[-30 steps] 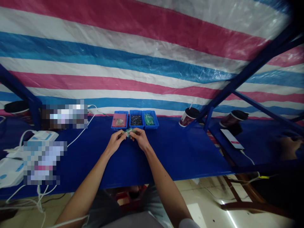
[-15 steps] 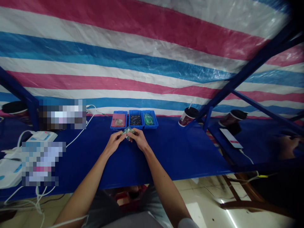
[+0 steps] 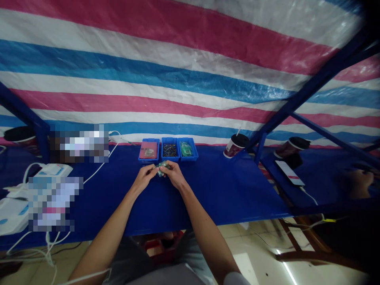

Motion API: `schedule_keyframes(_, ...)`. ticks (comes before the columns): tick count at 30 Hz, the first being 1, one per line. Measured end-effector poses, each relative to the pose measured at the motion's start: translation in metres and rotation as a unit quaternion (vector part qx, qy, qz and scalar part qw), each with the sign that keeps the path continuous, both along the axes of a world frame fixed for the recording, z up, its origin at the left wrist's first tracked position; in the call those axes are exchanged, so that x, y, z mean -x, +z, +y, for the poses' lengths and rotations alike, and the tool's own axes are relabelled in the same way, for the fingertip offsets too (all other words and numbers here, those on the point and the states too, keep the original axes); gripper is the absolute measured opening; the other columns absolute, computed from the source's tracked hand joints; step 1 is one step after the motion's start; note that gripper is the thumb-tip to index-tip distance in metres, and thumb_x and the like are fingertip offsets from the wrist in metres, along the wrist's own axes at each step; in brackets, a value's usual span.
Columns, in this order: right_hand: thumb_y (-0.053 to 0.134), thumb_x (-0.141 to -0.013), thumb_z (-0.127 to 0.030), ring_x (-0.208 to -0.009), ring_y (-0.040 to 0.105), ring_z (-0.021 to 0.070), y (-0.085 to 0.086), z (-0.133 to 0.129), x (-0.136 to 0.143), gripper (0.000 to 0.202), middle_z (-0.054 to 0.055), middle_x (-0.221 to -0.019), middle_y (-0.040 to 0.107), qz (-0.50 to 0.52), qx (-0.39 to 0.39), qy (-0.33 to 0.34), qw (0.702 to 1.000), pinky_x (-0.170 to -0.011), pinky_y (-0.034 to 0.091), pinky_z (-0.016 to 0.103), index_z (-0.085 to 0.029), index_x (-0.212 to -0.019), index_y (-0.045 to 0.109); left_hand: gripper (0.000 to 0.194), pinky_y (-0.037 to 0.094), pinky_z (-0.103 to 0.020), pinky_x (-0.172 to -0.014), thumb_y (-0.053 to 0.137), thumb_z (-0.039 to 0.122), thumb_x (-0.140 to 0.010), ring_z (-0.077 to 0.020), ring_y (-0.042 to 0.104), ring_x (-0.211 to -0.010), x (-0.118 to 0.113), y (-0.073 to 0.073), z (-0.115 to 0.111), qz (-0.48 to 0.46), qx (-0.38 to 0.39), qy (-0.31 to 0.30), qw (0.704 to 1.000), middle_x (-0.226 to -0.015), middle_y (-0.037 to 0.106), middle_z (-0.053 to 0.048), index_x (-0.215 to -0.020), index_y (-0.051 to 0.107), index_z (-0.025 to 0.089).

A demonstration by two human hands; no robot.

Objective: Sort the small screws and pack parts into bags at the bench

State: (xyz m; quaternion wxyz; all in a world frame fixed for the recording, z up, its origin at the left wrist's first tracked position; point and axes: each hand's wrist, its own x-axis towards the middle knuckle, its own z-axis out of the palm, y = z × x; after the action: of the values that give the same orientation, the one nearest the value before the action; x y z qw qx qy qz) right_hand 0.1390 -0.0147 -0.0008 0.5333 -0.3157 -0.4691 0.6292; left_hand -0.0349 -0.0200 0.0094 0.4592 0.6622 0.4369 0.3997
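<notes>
My left hand (image 3: 144, 178) and my right hand (image 3: 175, 174) meet over the blue table (image 3: 213, 190), just in front of three small bins. Between their fingertips is a small green circuit board (image 3: 162, 168), pinched from both sides; the fingers cover much of it. The left blue bin (image 3: 149, 160) has a pink sheet (image 3: 148, 150) with a small item on top. Many dark, thin metal pieces (image 3: 170, 150), perhaps screws or pins, fill the middle bin. In the right bin (image 3: 189, 158) lie green circuit boards (image 3: 186, 149).
A lidded cup with a straw (image 3: 235, 146) stands at the back right by the blue frame (image 3: 276, 114). White power strips (image 3: 12, 213) with cables lie at the left, near blurred-out items. On the neighbouring table are a phone (image 3: 289, 173), another cup (image 3: 291, 147) and another person's hand (image 3: 360, 180).
The circuit board has turned slightly between my fingertips. Both hands stay in nearly the same place, still holding it.
</notes>
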Motion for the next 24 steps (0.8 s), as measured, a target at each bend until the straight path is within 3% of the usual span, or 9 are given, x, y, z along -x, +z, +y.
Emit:
schedule_keyframes(5,0.081,-0.074,-0.043,-0.064,0.052,0.0118,0.003,0.0,0.0,0.034,0.0,-0.075,0.061,0.001,0.015,0.045,0.999,-0.055,0.04,0.023,-0.016,-0.09,0.069,0.046,0.023,-0.025,-0.055,0.054,0.047,-0.093,-0.0107,0.032,-0.057,0.002,0.0,0.001,0.004,-0.013,0.011,1.0,-0.059,0.034,0.004,-0.06,0.041,0.017)
schedule_keyframes(10,0.083,-0.071,-0.041,-0.062,0.049,0.0112,0.0,0.002,-0.001,0.032,-0.001,-0.07,0.058,-0.018,0.012,0.033,0.999,-0.056,0.04,0.023,-0.015,-0.079,0.066,0.047,0.021,-0.026,-0.055,0.055,0.048,-0.091,-0.0106,0.029,-0.056,0.001,0.002,0.0,0.013,-0.013,0.003,1.0,-0.058,0.031,0.004,-0.059,0.039,0.018)
schedule_keyframes(17,0.079,-0.077,-0.043,-0.066,0.053,0.0122,0.003,-0.001,0.0,0.032,0.0,-0.076,0.06,-0.015,0.019,0.077,0.997,-0.059,0.043,0.024,-0.016,-0.089,0.067,0.044,0.028,-0.026,-0.059,0.054,0.048,-0.091,-0.0125,0.038,-0.061,0.002,0.011,-0.002,0.015,-0.003,-0.012,1.0,-0.061,0.047,0.002,-0.063,0.056,0.015)
schedule_keyframes(24,0.08,-0.073,-0.046,-0.061,0.051,0.0122,0.0,0.002,0.001,0.034,0.0,-0.069,0.06,-0.037,0.0,0.027,0.999,-0.054,0.04,0.023,-0.016,-0.079,0.066,0.042,0.028,-0.024,-0.057,0.053,0.049,-0.093,-0.0113,0.036,-0.058,-0.004,0.003,-0.003,-0.027,0.01,0.0,1.0,-0.062,0.04,0.004,-0.066,0.046,0.017)
